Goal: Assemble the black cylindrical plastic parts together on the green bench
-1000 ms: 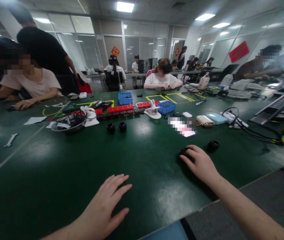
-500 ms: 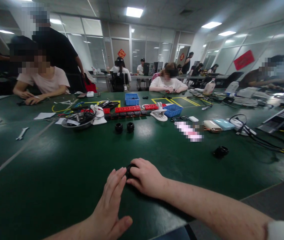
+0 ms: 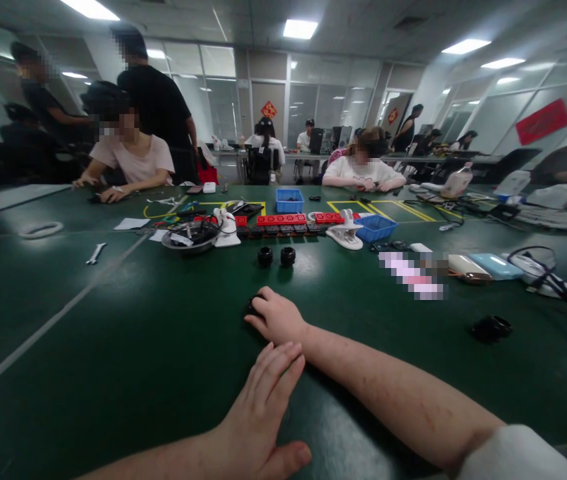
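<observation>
My right hand (image 3: 279, 319) reaches across the green table (image 3: 113, 347) and covers a small black round part (image 3: 252, 305), fingers curled over it. My left hand (image 3: 263, 407) lies flat and open on the table just behind the right wrist, holding nothing. Two more black round parts (image 3: 276, 256) stand side by side farther out, in front of the red and black strips (image 3: 283, 223). Another black part (image 3: 490, 328) lies apart at the right.
A clear bowl of cables (image 3: 190, 237), a white clamp (image 3: 346, 235), two blue bins (image 3: 289, 199) and a small wrench (image 3: 95, 253) lie on the table. Phones and power banks (image 3: 478, 265) sit to the right. Several people sit or stand along the far side.
My right hand slid the black part from the right side leftward and then farther out on the table. My left hand stayed flat. The view shifted left.
</observation>
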Motion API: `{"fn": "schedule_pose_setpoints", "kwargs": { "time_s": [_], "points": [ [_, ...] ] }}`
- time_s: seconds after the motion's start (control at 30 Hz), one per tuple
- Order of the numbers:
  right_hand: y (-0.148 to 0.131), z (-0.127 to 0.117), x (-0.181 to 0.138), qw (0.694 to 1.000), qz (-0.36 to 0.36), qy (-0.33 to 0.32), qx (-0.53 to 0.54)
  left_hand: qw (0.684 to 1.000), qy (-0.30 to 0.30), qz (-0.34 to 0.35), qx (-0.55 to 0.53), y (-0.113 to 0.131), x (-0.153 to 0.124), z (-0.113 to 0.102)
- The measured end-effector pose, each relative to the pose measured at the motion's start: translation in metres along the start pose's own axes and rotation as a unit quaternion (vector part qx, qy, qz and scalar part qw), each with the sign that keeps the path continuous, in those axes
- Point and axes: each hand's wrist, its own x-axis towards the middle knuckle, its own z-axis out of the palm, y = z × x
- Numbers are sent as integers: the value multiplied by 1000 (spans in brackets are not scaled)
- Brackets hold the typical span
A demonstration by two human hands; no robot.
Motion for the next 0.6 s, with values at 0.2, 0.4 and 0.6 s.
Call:
{"fn": "schedule_pose_setpoints", "kwargs": {
  "time_s": [0.2, 0.4, 0.6],
  "points": [
    [10, 9, 21, 997, 66, 29, 3, 998, -17, 52, -15, -3, 0, 2],
    [25, 18, 31, 990, 128, 59, 24, 999, -27, 29, -29, -5, -1, 0],
    [45, 17, 47, 985, 152, 79, 26, 997, -47, 30, -55, -8, 1, -2]
  ]
}}
